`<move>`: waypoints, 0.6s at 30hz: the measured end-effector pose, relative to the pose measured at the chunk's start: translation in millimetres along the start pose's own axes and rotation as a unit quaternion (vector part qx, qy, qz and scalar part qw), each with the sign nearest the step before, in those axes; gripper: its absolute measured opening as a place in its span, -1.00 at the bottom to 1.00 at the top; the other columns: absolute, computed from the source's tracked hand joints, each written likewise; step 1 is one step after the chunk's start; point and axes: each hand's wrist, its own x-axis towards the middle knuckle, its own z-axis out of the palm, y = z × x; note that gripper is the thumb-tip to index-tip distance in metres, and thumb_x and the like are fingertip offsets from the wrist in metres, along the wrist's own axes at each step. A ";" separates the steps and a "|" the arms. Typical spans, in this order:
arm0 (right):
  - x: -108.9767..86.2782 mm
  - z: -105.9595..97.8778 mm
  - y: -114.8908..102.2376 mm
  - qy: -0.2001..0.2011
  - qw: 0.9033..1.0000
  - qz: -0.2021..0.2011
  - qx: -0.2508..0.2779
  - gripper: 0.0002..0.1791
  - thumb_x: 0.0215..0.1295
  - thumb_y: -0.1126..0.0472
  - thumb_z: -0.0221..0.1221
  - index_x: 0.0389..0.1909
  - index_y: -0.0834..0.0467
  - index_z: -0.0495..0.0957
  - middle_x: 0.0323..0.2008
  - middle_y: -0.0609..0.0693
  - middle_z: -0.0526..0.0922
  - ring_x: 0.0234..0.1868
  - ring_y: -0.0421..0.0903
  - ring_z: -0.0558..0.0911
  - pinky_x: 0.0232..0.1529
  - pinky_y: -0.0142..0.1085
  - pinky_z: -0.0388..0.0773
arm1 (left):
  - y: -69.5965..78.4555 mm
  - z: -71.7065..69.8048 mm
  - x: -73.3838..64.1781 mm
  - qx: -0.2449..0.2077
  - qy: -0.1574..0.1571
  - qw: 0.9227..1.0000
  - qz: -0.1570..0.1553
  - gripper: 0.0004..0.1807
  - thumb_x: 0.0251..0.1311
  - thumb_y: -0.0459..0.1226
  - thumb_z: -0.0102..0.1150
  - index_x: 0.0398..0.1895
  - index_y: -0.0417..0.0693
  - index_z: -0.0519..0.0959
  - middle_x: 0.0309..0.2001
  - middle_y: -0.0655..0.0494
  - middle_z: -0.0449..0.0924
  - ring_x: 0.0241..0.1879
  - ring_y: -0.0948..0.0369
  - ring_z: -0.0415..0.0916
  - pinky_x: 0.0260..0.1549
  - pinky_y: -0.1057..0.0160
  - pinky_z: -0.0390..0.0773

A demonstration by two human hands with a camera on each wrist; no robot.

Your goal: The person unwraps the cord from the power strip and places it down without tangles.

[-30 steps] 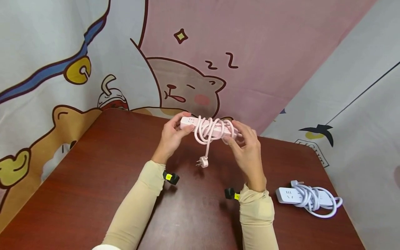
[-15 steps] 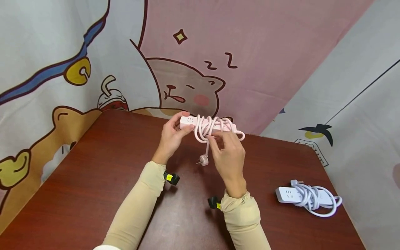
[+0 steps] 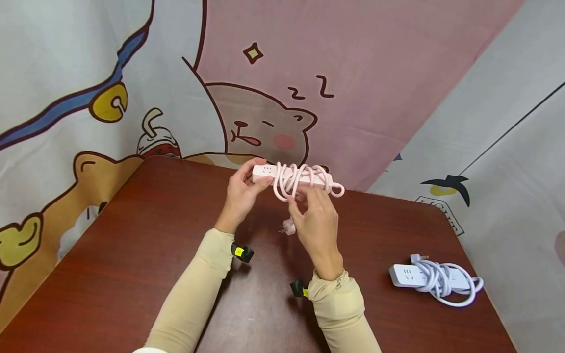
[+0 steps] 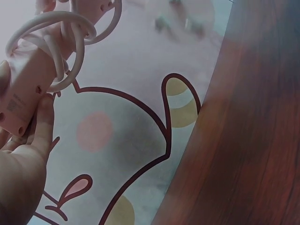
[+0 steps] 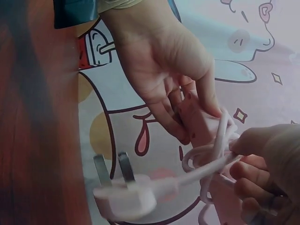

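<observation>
Both busy: L hand grips pink pwr strip by end, R hand pinches cord nr plug.

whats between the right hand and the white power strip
In the head view, only bare reddish-brown table shows between the right hand and the white power strip.

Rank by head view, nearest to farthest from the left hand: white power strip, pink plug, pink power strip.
1. Pink power strip: in the left hand
2. Pink plug: hanging below it
3. White power strip: at right on the table
</observation>
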 end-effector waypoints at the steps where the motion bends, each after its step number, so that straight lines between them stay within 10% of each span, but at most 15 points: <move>1: 0.5 -0.6 0.1 -0.001 1.000 -0.006 0.000 -0.83 0.18 0.26 0.40 -0.25 0.22 0.66 -0.43 0.04 0.64 -0.37 -0.03 0.59 -0.36 -0.17 0.55 | -0.3 -0.1 -0.1 0.002 0.001 1.000 0.000 -0.49 0.25 -0.40 0.35 0.25 -0.32 0.46 0.12 -0.13 0.58 -0.05 0.31 0.56 -0.11 0.51 0.61; 18: 11.1 -31.9 15.1 -0.042 0.997 -0.054 0.023 -0.80 0.46 0.34 0.16 0.00 0.31 0.61 -0.22 0.17 0.60 -0.29 0.05 0.58 -0.25 -0.12 0.58 | 1.8 -1.7 -0.2 0.007 -0.008 1.000 0.006 -0.50 0.23 -0.43 0.36 0.23 -0.28 0.48 0.09 -0.21 0.57 -0.10 0.32 0.55 -0.16 0.52 0.59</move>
